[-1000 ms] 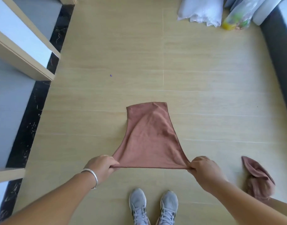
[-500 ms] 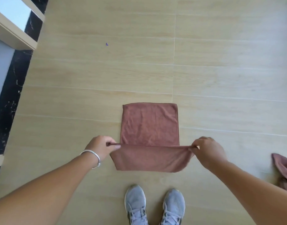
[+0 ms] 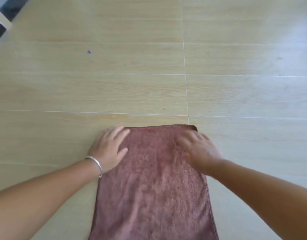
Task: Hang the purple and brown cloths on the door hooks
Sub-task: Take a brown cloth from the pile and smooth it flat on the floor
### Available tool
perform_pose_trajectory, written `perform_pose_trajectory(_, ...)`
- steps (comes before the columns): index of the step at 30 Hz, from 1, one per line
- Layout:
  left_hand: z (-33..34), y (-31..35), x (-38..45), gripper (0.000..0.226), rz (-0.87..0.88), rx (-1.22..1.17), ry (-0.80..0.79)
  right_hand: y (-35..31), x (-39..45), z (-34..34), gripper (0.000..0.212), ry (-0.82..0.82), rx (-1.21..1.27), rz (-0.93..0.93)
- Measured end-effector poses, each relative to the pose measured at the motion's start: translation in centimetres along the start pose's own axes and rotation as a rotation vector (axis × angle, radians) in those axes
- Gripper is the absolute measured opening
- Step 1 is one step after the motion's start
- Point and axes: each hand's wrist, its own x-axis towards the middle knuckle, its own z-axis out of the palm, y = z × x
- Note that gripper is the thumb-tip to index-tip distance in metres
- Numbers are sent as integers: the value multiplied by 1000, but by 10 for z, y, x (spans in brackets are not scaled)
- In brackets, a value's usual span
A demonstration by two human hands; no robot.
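A brown cloth (image 3: 152, 184) lies folded flat on the wooden floor, running from mid-frame down past the bottom edge. My left hand (image 3: 108, 148) rests palm down on its far left corner, fingers spread, partly on the floor. My right hand (image 3: 198, 149) lies flat on the far right part of the cloth, fingers apart and blurred by motion. Neither hand grips anything. No purple cloth, door or hooks are in view.
Light wooden floor (image 3: 149, 66) fills the view. A tiny purple speck (image 3: 89, 52) lies at the upper left. A pale frame edge with a dark strip (image 3: 0, 23) shows in the top left corner.
Both hands let go of the cloth's pinched fold and now lie flat on it at its far edge. The view has dropped much closer to the floor; the shoes and second cloth have left the frame.
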Motion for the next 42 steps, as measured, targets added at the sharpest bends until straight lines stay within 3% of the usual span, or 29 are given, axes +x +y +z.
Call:
perform_pose_trajectory(2,22,21,-25,67,151,45,-131,-15,-27,11,49,-55,-36,-212)
perform_pose_trajectory(4,41,36,-49,75,170,94,-290,-28,-52,19,64,-190,-27,-230)
perform_pose_trajectory(6,53,40,-61,78,153,136,-327,-31,-65,28,85,-323,-72,-219)
perform_pose_trajectory(8,52,38,-55,77,143,188,-340,-27,-59,33,93,-351,-107,-235)
perform_pose_trajectory(12,39,25,-7,78,72,262,-320,-14,-16,24,95,-295,-170,-170)
perform_pose_trajectory(16,19,20,34,73,-21,237,-296,-1,18,10,83,-197,-204,-6)
perform_pose_trajectory(19,20,27,12,69,80,217,-272,-2,1,14,76,-181,-131,-65)
perform_pose_trajectory(27,41,39,-116,90,447,267,-286,3,-82,46,95,-166,-118,-379)
perform_pose_trajectory(31,36,36,-121,84,433,338,-315,9,-82,44,76,-150,-181,-451)
perform_pose_trajectory(35,23,35,-117,52,444,280,-280,0,-92,29,60,-166,-201,-365)
perform_pose_trajectory(42,-47,42,-134,55,89,260,-561,-27,-149,-55,43,-161,-125,-163)
